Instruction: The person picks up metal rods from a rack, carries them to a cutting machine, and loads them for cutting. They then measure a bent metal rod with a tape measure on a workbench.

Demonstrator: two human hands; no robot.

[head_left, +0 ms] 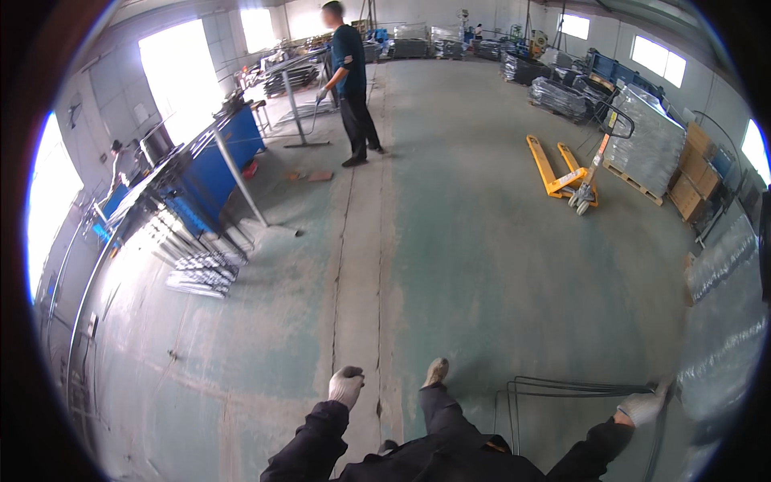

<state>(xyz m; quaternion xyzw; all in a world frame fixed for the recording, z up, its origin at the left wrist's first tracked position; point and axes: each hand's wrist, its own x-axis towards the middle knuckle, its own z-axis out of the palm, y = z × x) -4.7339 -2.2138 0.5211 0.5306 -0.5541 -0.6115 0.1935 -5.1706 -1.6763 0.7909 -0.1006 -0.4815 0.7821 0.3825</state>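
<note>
My left hand (346,387), in a pale glove with dark finger coating, hangs over the floor in front of me. Its fingers are curled in, and nothing shows in them. Out at the right, my gloved right hand (641,408) is closed around a bundle of thin black bent metal rods (562,387). The rods stretch leftward from the hand, and their bent ends point down beside my leg. Part of the bundle runs below the hand near the right rim.
Ahead right stands a yellow pallet jack (554,173); wrapped stacks (727,321) line the right side. At left are a blue workbench (221,165), a metal stand (241,178) and a pile of metal parts (205,273). A person (350,88) stands farther ahead by a rack.
</note>
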